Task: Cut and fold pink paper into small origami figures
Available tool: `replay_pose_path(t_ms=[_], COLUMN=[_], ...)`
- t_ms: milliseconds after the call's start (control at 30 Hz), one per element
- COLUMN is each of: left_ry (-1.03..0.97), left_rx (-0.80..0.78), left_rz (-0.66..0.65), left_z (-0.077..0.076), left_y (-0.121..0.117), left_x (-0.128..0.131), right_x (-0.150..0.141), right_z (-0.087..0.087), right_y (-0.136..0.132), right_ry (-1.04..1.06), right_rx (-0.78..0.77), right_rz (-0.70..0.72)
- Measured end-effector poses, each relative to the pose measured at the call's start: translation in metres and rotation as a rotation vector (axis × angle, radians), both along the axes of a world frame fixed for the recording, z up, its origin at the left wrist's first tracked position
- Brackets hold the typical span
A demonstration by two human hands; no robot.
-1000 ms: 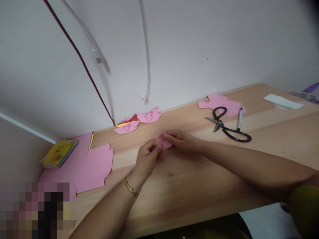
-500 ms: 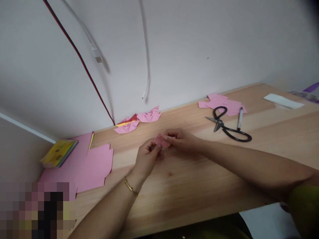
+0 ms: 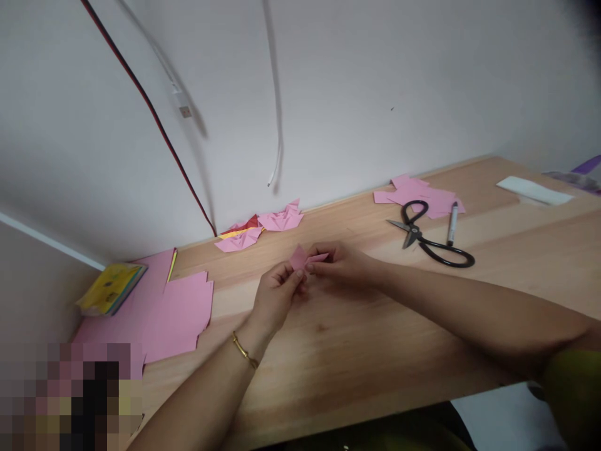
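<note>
A small piece of folded pink paper is pinched between both hands, just above the middle of the wooden table. My left hand grips its left side between thumb and fingers; a gold bracelet circles that wrist. From the right, my right hand holds the other side, its thumb close to my left thumb. One pointed flap stands up at the left, and another part sticks out to the right by my right fingers. The fingertips cover the lower part of the paper.
Black-handled scissors lie open beside a marker and pink paper pieces. Folded pink paper shapes rest against the wall. Large pink sheets and a yellow packet are at left. Cables hang down the wall.
The pink paper has been bent: its left flap now stands up more sharply, and the right part has lifted above my right thumb. Both hands stay in nearly the same place.
</note>
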State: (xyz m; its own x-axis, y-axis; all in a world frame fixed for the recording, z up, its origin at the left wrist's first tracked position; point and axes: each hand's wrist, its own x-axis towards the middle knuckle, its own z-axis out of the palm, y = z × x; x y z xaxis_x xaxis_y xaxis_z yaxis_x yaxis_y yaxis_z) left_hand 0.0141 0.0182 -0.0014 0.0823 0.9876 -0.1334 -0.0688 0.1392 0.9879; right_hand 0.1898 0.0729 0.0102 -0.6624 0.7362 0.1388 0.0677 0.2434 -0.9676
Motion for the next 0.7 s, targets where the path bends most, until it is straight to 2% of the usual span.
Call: replay_pose_path(t_ms=[167,333,533,700], left_ry=[0.054,0.289,0.455,0.637], left_rx=[0.018,0.082,0.148,0.293], left_rz=[-0.018,-0.055,-0.058,-0.099], left_z=[-0.0002,0.0037,0.0072,0.0085], left_y=[-0.0008,-0.0035,-0.0053,-0.0059], left_x=[-0.0002,0.0011,0.0010,-0.0021], right_x=[-0.0001,-0.0015,-0.0003,0.0010], right_z=[0.0003,0.0006,-0.0019,-0.0035], right_y=[-0.0003,-0.0059,-0.0031,0.0003], right_ry=[0.017,-0.003,-0.022,-0.044], right_rx=[-0.012,-0.058,-0.066,0.003], right_rz=[-0.013,-0.043,0.017,0.069])
